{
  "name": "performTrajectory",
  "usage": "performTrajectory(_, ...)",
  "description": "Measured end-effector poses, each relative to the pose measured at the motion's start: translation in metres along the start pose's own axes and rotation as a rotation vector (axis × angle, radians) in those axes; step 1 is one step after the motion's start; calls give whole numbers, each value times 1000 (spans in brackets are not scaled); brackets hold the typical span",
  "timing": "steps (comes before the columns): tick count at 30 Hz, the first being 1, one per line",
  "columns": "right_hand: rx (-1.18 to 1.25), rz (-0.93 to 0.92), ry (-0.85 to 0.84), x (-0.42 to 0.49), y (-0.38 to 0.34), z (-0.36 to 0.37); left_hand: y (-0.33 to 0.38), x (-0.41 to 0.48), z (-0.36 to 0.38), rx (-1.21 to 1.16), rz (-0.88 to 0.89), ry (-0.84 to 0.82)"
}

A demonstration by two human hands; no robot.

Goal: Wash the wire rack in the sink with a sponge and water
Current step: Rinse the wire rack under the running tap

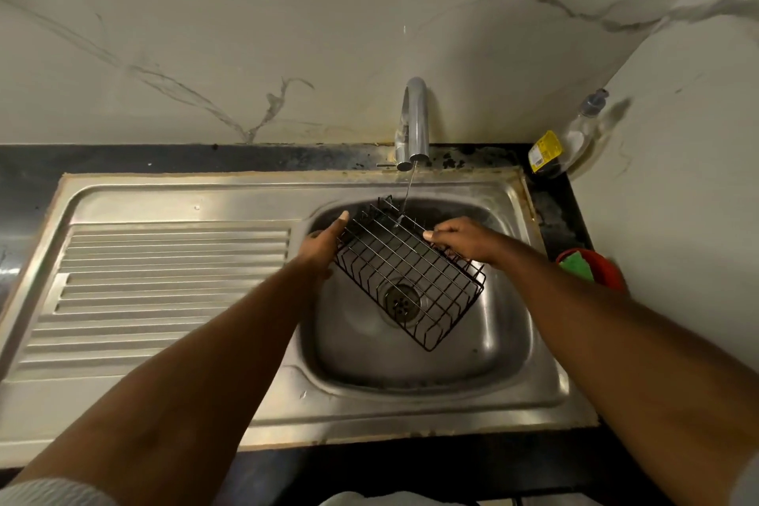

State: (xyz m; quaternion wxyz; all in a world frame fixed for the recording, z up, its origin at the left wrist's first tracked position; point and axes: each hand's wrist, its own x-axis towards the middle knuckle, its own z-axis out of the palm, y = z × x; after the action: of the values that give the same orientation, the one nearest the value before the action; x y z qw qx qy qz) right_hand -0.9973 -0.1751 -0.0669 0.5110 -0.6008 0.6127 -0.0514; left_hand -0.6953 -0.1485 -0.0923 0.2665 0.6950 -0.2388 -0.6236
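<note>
A black wire rack [410, 271] is held tilted over the steel sink basin [505, 345], above the drain. My left hand [324, 244] grips its left edge, thumb along the top wire. My right hand [464, 240] grips its far right edge with curled fingers. A thin stream of water falls from the chrome tap [415, 123] onto the rack's far end. A green sponge [577, 265] lies in a red bowl [608, 271] on the counter to the right of the sink.
A ribbed steel draining board [164, 288] spreads to the left of the basin. A dish soap bottle [566, 144] with a yellow label leans in the back right corner against the marble wall. Black countertop borders the sink.
</note>
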Motion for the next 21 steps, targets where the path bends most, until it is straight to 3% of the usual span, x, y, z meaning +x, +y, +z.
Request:
performTrajectory(9, -12, -45, -29, 4, -17, -26, 43, -15, 0, 132, 108, -301)
performTrajectory(15, -17, -102, 68, 10, -21, -28, 47, -28, 4, 192, 216, -229)
performTrajectory(21, -70, -163, 147, 9, -23, -23, 34, -31, 1, 203, 207, -167)
